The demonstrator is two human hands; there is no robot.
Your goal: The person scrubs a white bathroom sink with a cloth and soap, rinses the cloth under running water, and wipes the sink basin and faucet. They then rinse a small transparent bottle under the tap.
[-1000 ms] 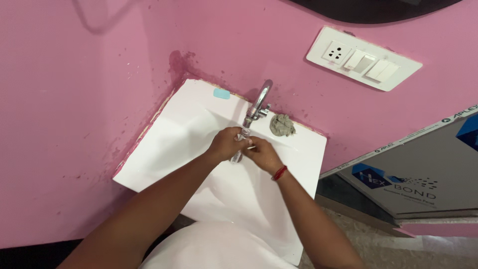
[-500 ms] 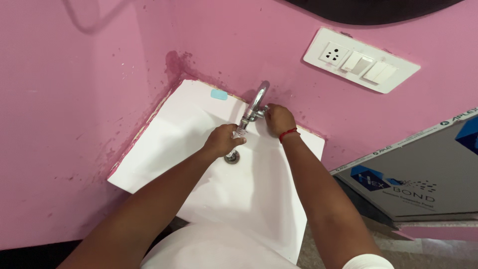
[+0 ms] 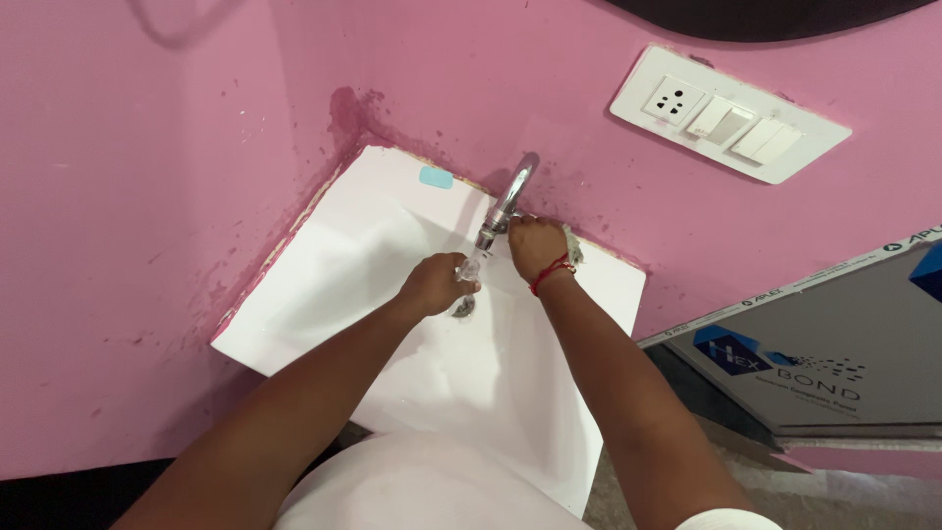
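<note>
— Where does the small clear tube (image 3: 470, 267) sit against your hands?

— Your left hand (image 3: 435, 285) has it, curled around its lower end, so it stands nearly upright with its open top right under the mouth of the chrome tap (image 3: 507, 201). Its long axis runs up toward the spout — almost in line with it.

— And the tap's handle?

— It lies to the right of the spout, and your right hand (image 3: 535, 247) is on it — fingers bent and closed around the side of the tap body. The handle itself is hidden under those fingers, so you can't tell how far it is turned. That hand is clearly the nearer one to the valve; the left is the nearer one to the spout's mouth.

— What is below?

— The drain (image 3: 462, 307) of the white basin (image 3: 343, 255) lies just beneath your left fist. A grey rag (image 3: 572, 250) peeks out behind your right wrist, and a pale blue soap bar (image 3: 436, 178) rests at the basin's back corner, well apart from both hands.
</note>
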